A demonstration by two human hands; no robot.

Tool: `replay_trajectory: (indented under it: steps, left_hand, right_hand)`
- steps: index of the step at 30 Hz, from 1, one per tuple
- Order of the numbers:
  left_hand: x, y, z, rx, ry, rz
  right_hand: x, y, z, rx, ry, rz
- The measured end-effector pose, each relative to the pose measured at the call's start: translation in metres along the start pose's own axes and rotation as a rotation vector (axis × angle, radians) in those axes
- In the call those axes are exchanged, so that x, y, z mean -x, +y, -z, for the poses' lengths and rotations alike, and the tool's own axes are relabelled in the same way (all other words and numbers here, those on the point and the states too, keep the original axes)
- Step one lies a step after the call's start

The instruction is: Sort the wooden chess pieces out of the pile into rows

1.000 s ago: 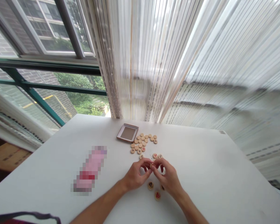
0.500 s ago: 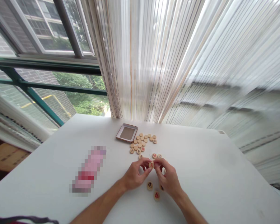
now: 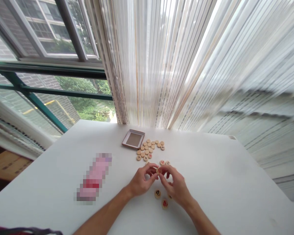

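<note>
Between the fingertips of my left hand (image 3: 142, 180) and my right hand (image 3: 174, 181) is a round wooden xiangqi piece (image 3: 158, 170) with a red character. Both hands pinch it from opposite sides, over the middle of the table. Just nearer to me lie a piece with a black character (image 3: 157, 194) and one with a red character (image 3: 164, 204). Another is partly hidden under my right hand. Beyond my fingers sit a red-marked piece (image 3: 162, 162) and a black-marked piece (image 3: 168, 163) side by side.
Several xiangqi pieces (image 3: 147, 152), many with blank faces up, are grouped farther back beside an open shallow box (image 3: 133, 139). A blurred-out pink item (image 3: 94, 178) lies to the left on the white table (image 3: 222, 182). String curtains (image 3: 149, 65) hang behind the table's far edge.
The held piece has risen slightly away from me and is turned a little between my fingers. Both hands shifted slightly with it. The pieces on the table look unmoved.
</note>
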State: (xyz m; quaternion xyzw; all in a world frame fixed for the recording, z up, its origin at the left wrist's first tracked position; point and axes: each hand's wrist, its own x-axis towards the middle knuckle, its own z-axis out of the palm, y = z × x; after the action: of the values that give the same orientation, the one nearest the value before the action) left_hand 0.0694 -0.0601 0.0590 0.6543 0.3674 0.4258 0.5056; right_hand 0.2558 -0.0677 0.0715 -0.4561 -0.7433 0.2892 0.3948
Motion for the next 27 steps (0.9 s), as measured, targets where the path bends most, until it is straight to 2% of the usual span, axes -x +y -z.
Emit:
replay_trajectory:
  steps: [14,22,27]
  left_hand:
    - [-0.001,-0.004,0.0,0.036,0.022,0.001]
    - [-0.003,-0.011,0.002,-0.003,0.077,0.053]
    - [-0.002,-0.009,0.001,-0.017,0.066,0.07]
  right_hand:
    - [-0.001,-0.002,0.0,0.014,-0.032,0.045]
    - [0.001,0.001,-0.006,0.047,-0.05,0.107]
    - [0.002,0.001,-0.007,0.06,-0.06,0.126]
